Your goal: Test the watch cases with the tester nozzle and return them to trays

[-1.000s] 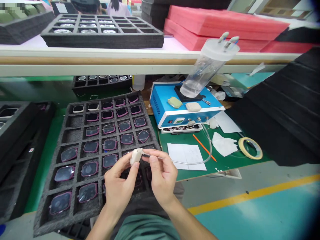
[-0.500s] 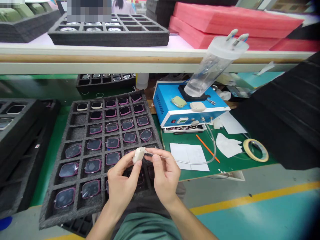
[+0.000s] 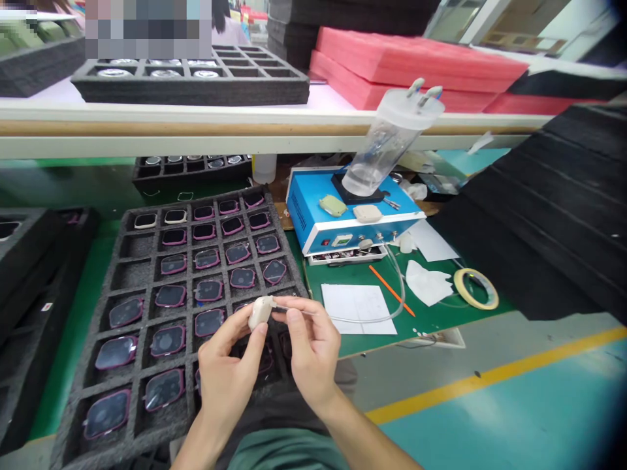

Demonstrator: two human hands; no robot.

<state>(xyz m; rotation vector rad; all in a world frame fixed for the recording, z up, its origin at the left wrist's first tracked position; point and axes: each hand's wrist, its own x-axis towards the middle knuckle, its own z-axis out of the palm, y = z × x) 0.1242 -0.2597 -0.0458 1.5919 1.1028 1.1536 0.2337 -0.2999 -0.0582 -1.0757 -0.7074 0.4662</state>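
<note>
Pinched in my left hand (image 3: 230,359) is a small cream watch-shaped case (image 3: 260,313), tilted on edge above the foam tray. My right hand (image 3: 314,346) grips the end of a clear thin tube (image 3: 362,320), its tip at the case's upper right edge. The tube curves back to the front of a blue box-shaped machine (image 3: 313,199). Below and left of my hands, a dark foam tray (image 3: 130,277) holds purple-rimmed watch cases with dark faces, one per compartment. A green case (image 3: 334,205) and another cream case (image 3: 367,213) lie on the machine.
A clear cylinder (image 3: 379,147) stands on the machine. White paper (image 3: 355,307), an orange stick (image 3: 392,290) and a tape roll (image 3: 475,289) lie on the green table. A shelf edge (image 3: 220,145) crosses behind, carrying red foam (image 3: 392,65). Black foam sheets (image 3: 548,215) are at right.
The camera view has turned slightly right, so most things sit further left in the picture. Both hands keep their hold on the cream case and tube, with little visible change between them.
</note>
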